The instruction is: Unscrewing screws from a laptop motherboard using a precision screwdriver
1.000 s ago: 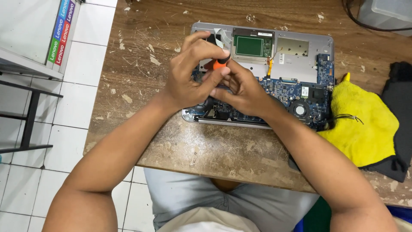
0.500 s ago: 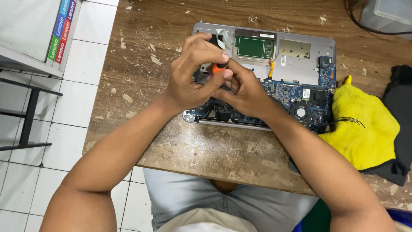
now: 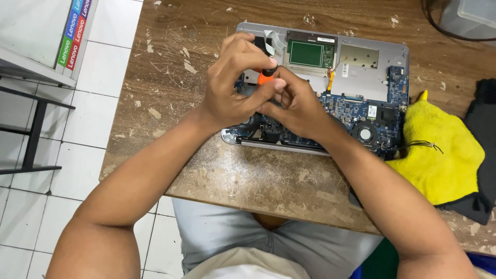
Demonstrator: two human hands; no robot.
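Pinching a small screwdriver point(image 3: 266, 75) with an orange handle and black cap, left hand point(image 3: 232, 85) curled over the top, thumb and fingers closed on the handle. Right hand point(image 3: 294, 103) pressed in from the other side, fingertips point(image 3: 279, 85) touching the handle lower down, clenched round the shaft as far as can be told. Both grips shut on the same tool, left one higher, right one nearer the tip. Long axis of the screwdriver roughly upright, tilted a little away from the body, tip hidden under the hands, so the exact contact point cannot be told.

Directly beneath the grip: an opened laptop point(image 3: 361, 57), silver shell, bottom cover off, lying flat on a worn wooden table point(image 3: 170, 62). Blue circuit board point(image 3: 356, 111) just right of the grip, round fan point(image 3: 365, 134) beyond it, green rectangular module point(image 3: 307, 53) just past the grip on the far side. Well to the right of both hands, a yellow cloth point(image 3: 439, 150) over a dark one point(image 3: 485, 129).
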